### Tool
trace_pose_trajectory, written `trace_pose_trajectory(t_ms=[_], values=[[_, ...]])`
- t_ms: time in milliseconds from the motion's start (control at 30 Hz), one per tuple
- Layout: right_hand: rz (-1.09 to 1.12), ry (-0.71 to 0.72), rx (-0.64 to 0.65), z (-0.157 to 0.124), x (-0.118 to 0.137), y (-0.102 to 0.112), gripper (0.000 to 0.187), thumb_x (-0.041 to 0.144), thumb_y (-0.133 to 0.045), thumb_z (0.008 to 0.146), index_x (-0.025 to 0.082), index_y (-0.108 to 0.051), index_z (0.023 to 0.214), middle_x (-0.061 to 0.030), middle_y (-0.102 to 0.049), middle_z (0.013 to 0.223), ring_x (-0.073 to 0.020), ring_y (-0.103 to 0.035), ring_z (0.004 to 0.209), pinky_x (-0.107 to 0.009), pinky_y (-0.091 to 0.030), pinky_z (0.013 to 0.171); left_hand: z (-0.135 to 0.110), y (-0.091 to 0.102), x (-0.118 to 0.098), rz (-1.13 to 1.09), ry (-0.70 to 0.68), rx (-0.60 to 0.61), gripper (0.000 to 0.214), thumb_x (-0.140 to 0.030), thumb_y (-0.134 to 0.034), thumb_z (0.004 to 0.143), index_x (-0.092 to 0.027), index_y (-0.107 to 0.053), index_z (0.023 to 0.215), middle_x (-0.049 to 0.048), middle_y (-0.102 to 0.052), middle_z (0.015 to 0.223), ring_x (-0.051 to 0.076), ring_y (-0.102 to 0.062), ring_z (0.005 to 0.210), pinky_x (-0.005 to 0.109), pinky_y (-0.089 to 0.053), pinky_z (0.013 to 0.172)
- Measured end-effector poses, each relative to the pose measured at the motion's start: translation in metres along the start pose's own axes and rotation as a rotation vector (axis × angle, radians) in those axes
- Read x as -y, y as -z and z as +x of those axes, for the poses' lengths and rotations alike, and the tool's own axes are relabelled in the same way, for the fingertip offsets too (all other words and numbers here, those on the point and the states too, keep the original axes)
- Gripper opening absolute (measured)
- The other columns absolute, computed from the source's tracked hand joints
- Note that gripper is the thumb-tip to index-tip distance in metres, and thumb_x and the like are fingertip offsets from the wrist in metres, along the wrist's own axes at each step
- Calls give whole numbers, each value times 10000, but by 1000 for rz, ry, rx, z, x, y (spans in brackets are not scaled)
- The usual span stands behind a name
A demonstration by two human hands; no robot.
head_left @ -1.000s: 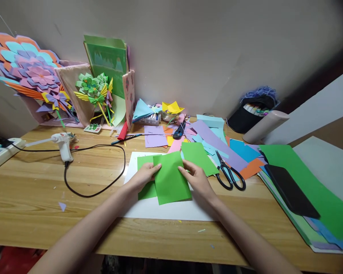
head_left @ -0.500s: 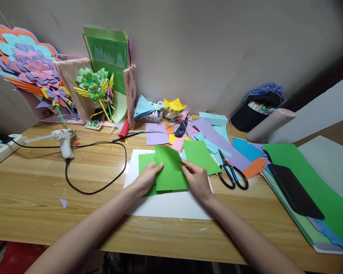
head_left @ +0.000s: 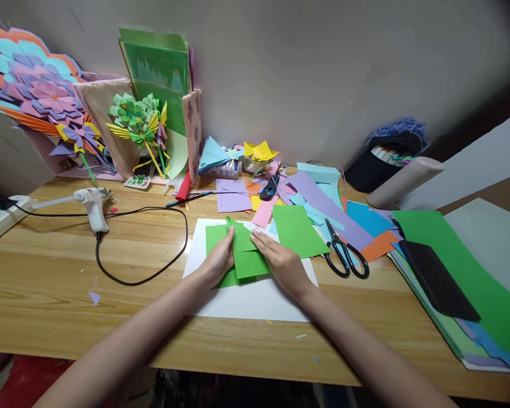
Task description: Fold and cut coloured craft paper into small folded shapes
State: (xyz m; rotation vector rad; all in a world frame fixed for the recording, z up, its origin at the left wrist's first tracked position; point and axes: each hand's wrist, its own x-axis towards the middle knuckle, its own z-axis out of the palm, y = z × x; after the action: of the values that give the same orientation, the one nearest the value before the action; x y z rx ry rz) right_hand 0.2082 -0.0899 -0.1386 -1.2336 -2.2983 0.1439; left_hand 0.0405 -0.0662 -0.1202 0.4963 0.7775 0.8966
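Observation:
A green paper piece lies folded over itself on a white sheet in the middle of the wooden desk. My left hand pinches its left edge, fingers closed on the fold. My right hand presses on its right side, fingers lying over the paper. Under it sits a second green piece. Another green rectangle lies just to the right.
Black scissors lie right of my hands. A glue gun with a looping black cord sits at left. Paper flowers stand along the back wall. Coloured paper scraps, large green sheets and a pen pot fill the right.
The green piece was flat a second ago, then its top was lifted and bent over. It is now folded smaller, with both hands drawn in closer on it.

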Motion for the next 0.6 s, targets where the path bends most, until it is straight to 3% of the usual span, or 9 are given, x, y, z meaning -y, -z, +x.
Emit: trace_pose_trajectory(t_ms=[167, 333, 433, 500, 533, 600], values=[[41, 20, -3, -2, -2, -3, 514, 55, -346, 854, 280, -360, 1316, 3, -400, 1341, -158, -408, 1214, -350, -401, 997, 0, 3, 2, 114, -21, 48, 302, -321, -499, 823, -90, -619, 976, 137, -655, 1016, 214, -609, 942, 344, -458, 879], [86, 31, -2, 3, 2, -2, 461, 85, -350, 853, 223, -426, 1286, -37, -431, 1325, -175, -391, 1228, -381, -374, 1012, 3, 9, 5, 157, -46, -1, 248, -282, -534, 798, -98, -613, 944, 128, -676, 943, 202, -639, 826, 333, -488, 793], [238, 65, -48, 6, 23, 26, 393, 173, -387, 854, 238, -501, 1224, -35, -511, 1261, -191, -411, 1214, -419, -356, 1013, 4, 12, 2, 198, -70, -34, 242, -313, -549, 784, -113, -609, 905, 103, -689, 863, 188, -644, 743, 310, -504, 714], [430, 2, -43, 1, 43, 55, 347, 242, -385, 857, 286, -551, 1159, -13, -592, 1159, -191, -488, 1139, -414, -405, 965, 4, 13, -1, 232, -80, -46, 245, -336, -557, 775, -113, -609, 863, 86, -691, 813, 182, -642, 716, 296, -506, 691], [516, -63, 11, -4, 53, 70, 312, 313, -404, 845, 317, -590, 1096, -10, -630, 1085, -204, -529, 1085, -414, -438, 924, 4, 13, -3, 235, -78, -45, 251, -345, -555, 776, -114, -608, 859, 81, -690, 810, 184, -642, 726, 296, -507, 698], [577, -369, 178, -21, 65, 93, 252, 441, -507, 768, 364, -643, 966, -24, -659, 971, -227, -567, 1013, -387, -478, 860, 4, 13, -6, 216, -60, -30, 264, -351, -546, 784, -118, -603, 895, 80, -689, 850, 193, -642, 783, 309, -504, 741]])
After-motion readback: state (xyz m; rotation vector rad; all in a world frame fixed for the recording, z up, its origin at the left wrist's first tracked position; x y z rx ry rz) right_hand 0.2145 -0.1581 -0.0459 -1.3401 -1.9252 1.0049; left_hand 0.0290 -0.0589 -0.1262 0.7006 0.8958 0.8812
